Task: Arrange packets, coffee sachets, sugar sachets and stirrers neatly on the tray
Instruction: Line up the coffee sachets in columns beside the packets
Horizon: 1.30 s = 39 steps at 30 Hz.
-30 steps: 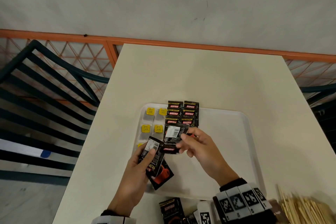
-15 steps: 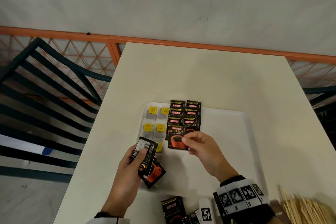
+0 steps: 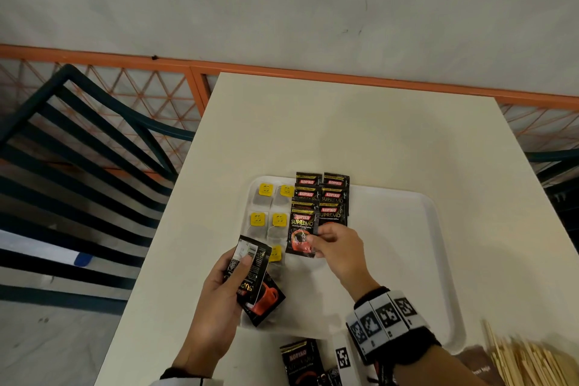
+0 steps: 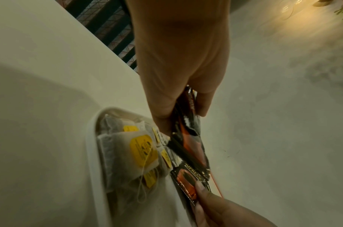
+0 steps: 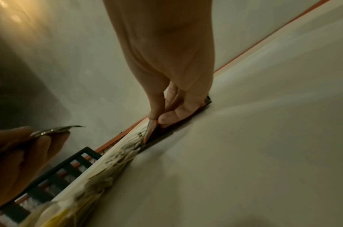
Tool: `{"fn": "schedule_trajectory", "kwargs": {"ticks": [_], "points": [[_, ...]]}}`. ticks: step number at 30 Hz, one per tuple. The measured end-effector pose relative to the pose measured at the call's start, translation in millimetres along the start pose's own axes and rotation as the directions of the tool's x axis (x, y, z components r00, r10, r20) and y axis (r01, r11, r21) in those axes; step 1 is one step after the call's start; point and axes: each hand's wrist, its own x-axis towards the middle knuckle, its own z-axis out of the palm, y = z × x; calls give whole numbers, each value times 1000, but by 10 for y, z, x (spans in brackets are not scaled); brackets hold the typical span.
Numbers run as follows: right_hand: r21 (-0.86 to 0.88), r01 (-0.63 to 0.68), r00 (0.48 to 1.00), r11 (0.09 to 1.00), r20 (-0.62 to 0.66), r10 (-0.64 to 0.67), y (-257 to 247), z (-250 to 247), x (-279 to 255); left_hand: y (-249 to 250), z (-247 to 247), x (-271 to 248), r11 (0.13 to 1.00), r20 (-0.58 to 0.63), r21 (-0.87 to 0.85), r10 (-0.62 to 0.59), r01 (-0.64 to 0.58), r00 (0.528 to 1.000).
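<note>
A white tray (image 3: 413, 260) lies on the cream table. At its far left, tea bags with yellow tags (image 3: 266, 194) sit in two columns, and beside them black coffee sachets (image 3: 333, 197) overlap in two columns. My right hand (image 3: 316, 243) pinches the lower right corner of the front coffee sachet (image 3: 299, 235) in the left column. That sachet (image 4: 188, 182) lies nearly flat on the tray. My left hand (image 3: 244, 269) grips a few coffee sachets (image 3: 260, 288) over the tray's near left corner; in the left wrist view they (image 4: 188, 138) hang between thumb and fingers.
Loose coffee sachets (image 3: 300, 360) lie on the table in front of the tray. A heap of wooden stirrers (image 3: 526, 360) sits at the near right. A dark chair (image 3: 78, 166) and an orange railing (image 3: 282, 67) stand to the left and behind the table.
My right hand turned a sachet face up and laid it at the front of the left coffee column. My left hand drew its sachets slightly back and left.
</note>
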Motion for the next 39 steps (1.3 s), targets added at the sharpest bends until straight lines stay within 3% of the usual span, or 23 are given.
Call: {"fn": "schedule_trajectory", "kwargs": {"ticks": [8, 17, 20, 23, 25, 27, 31, 36, 39], "points": [[-121, 116, 990, 986, -66, -125, 18, 77, 36, -43, 37, 5, 1000, 26, 27, 10, -11, 1000], [-151, 121, 990, 981, -53, -131, 74, 39, 34, -76, 130, 11, 1000, 46, 14, 0, -1, 999], [-171, 172, 980, 970, -71, -186, -1, 26, -70, -71, 167, 6, 1000, 49, 1, 4, -4, 999], [-76, 212, 974, 974, 103, -204, -129, 6, -249, -60, 210, 1, 1000, 81, -1, 9, -9, 997], [-19, 162, 936, 987, 319, -147, -196, -10, -372, -53, 241, -6, 1000, 102, 16, 25, -27, 994], [4, 151, 897, 989, 419, -139, -204, -25, -440, -47, 269, -11, 999, 116, 29, 34, -38, 993], [51, 126, 942, 991, 307, -135, -182, -118, -442, -89, 316, 3, 1000, 153, -11, -22, 24, 988], [398, 102, 953, 912, 225, -205, -179, -325, -492, -92, 361, -1, 996, 146, -50, -73, 81, 987], [398, 243, 927, 885, 174, -332, -98, -421, -568, -73, 384, 6, 991, 150, -77, -97, 109, 984]]}}
